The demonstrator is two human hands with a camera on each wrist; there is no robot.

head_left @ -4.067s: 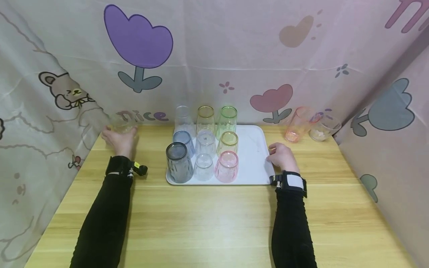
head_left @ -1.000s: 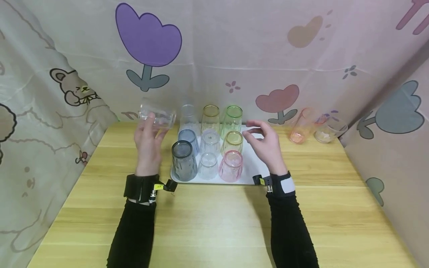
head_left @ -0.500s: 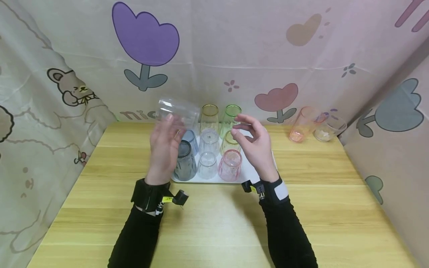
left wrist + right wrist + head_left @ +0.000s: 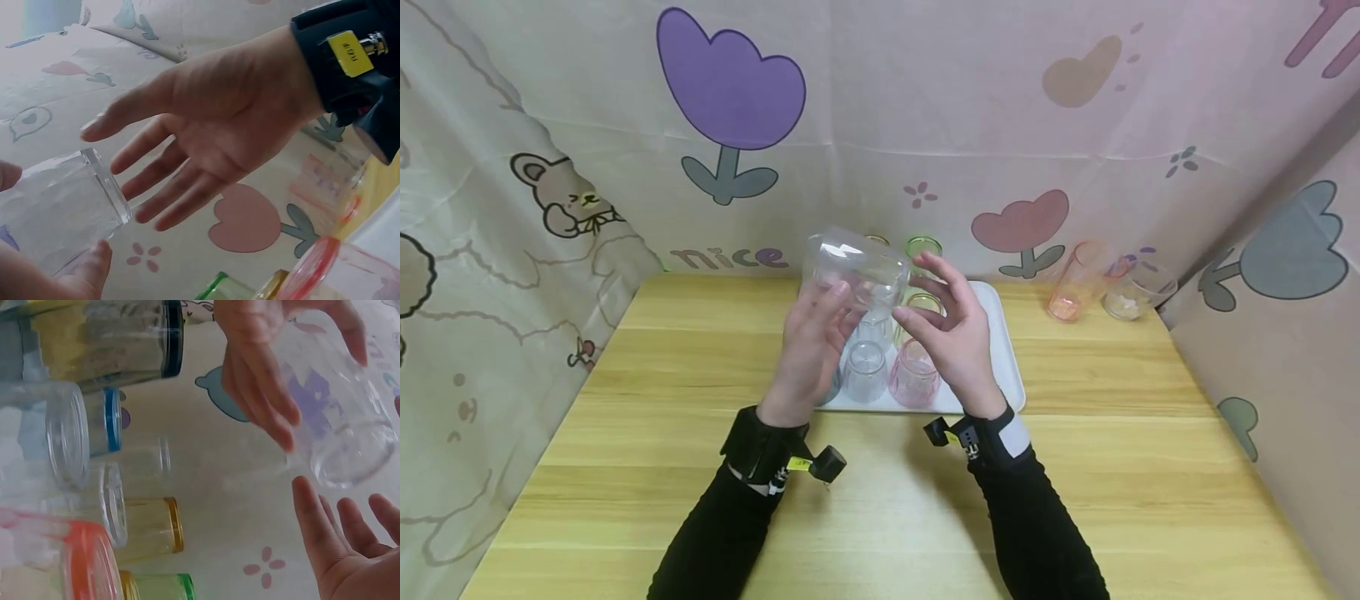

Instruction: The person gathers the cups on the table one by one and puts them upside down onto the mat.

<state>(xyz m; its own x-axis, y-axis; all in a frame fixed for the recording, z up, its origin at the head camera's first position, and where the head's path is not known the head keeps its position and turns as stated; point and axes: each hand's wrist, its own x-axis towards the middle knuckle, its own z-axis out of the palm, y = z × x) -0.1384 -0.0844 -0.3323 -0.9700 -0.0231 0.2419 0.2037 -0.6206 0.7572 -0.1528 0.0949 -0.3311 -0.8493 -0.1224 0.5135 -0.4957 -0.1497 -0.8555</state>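
Note:
My left hand (image 4: 808,358) holds a clear drinking glass (image 4: 853,262) above the tray, tilted almost onto its side. In the left wrist view the glass's thick base (image 4: 109,187) points at my right hand (image 4: 231,119). The fingers and thumb of that right hand are spread, close to the glass; contact is not certain. Below, the white tray (image 4: 1006,358) bears several glasses standing upside down. Among them are a pink glass (image 4: 913,379), a small clear glass (image 4: 866,375) and a green-rimmed glass (image 4: 922,245). My left hand and the held glass hide others.
Right of the tray, an orange glass (image 4: 1067,287) and a wide clear glass (image 4: 1133,293) stand at the back of the wooden table (image 4: 880,517). A patterned curtain (image 4: 865,92) hangs right behind the tray and along both sides.
My left hand has lifted the clear glass from the far left and carried it right, over the tray. My right hand has left the tray's right edge and moved up and left, close to the glass.

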